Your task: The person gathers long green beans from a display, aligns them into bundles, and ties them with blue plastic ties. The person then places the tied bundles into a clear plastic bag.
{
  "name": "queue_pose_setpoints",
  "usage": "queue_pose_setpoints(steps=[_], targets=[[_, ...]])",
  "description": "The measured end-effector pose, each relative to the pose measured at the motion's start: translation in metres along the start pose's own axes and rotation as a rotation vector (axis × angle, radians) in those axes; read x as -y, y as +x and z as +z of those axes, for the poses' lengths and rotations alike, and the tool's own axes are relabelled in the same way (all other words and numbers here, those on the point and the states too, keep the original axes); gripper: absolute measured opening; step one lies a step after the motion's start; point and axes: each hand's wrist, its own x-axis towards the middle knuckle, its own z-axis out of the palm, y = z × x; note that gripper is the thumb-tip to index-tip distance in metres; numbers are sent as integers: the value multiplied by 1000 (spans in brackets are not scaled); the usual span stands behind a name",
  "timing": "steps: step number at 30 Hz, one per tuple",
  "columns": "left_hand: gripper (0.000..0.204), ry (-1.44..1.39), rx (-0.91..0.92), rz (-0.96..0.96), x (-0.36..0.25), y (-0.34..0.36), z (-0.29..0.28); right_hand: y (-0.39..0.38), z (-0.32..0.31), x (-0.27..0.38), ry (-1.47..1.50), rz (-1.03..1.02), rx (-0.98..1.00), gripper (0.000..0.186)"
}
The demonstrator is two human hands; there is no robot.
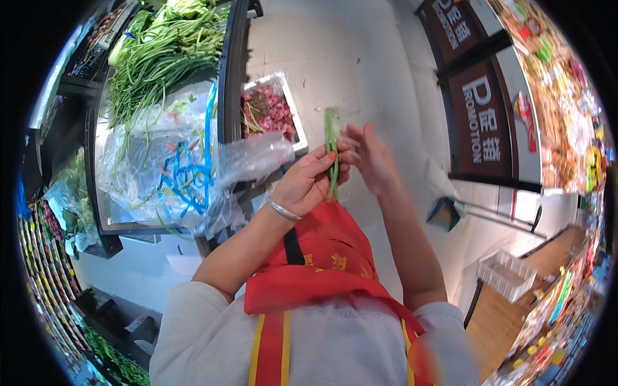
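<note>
My left hand (312, 177), with a silver bangle on its wrist, is closed around a small bunch of green bean-like stalks (332, 161). The stalks stick out above and below the fingers, and their upper tips are smeared by motion. Just to the right, my right hand (370, 157) is raised with its fingers apart and blurred; nothing shows in it. Long green stalks of similar look lie in a heap (167, 58) on the display stand at the left.
Clear plastic bags (141, 167) and tangled blue strapping (190, 174) cover the stand's near part. On the floor sits a white foam box (296, 122) of reddish scraps. A dustpan (445, 213) and promotion-style dark panels (476, 116) are at the right, with a white basket (507, 275) behind.
</note>
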Motion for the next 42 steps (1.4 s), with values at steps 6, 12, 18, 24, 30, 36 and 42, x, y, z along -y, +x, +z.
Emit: queue_pose_setpoints(steps=[6, 12, 18, 24, 30, 36, 42], targets=[[21, 94, -181, 243, -59, 95, -10, 65, 12, 57, -405, 54, 128, 51], [22, 188, -199, 345, -147, 170, 19, 155, 37, 162, -250, 244, 266, 47], [20, 338, -230, 435, -230, 223, 26, 232, 65, 230, -266, 367, 532, 30], [40, 234, -264, 596, -307, 245, 24, 314, 99, 273, -207, 574, 777, 29], [33, 287, -501, 981, -389, 247, 0, 413, 104, 303, -826, 519, 890, 23], [20, 424, -747, 1201, -437, 251, 9, 516, 107, 338, -993, 519, 1041, 17], [25, 420, -791, 1292, -446, 247, 23, 591, 157, 335, -1124, 487, 1270, 15]])
